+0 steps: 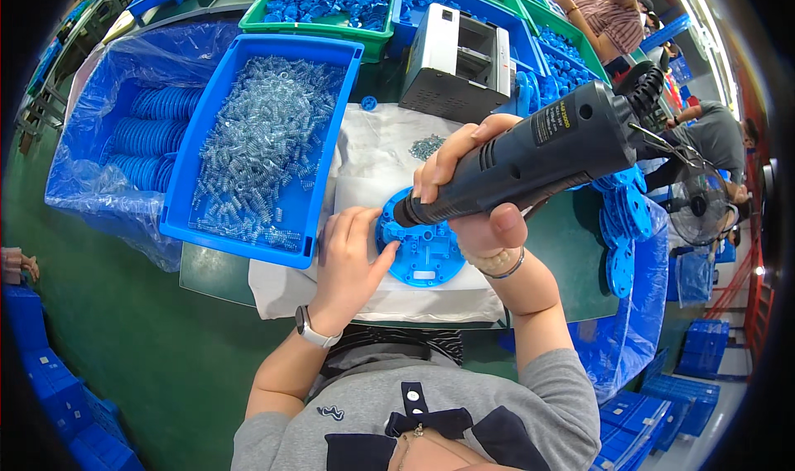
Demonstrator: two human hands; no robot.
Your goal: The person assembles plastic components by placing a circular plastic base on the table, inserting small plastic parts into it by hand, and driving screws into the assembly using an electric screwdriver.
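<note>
My right hand (484,231) is wrapped round a black electric screwdriver (530,152), which hangs tilted from its cord. Its nose points down at the upper left of a round blue plastic housing (426,264) with raised ribs; the tip itself is hidden. At the housing's left rim, my left hand (344,260) holds it with fingers along the edge and the thumb on top. The housing lies flat on a white cloth (377,297). Beyond it on the cloth is a small pile of screws (426,146).
Left of the cloth, a blue tray (174,214) holds many springs, beside a lined crate (70,177) of blue discs. A grey-white box-shaped device (435,57) stands ahead, before a green bin (319,30) of blue parts. Stacked blue housings (621,222) sit at right; a person (609,15) works beyond.
</note>
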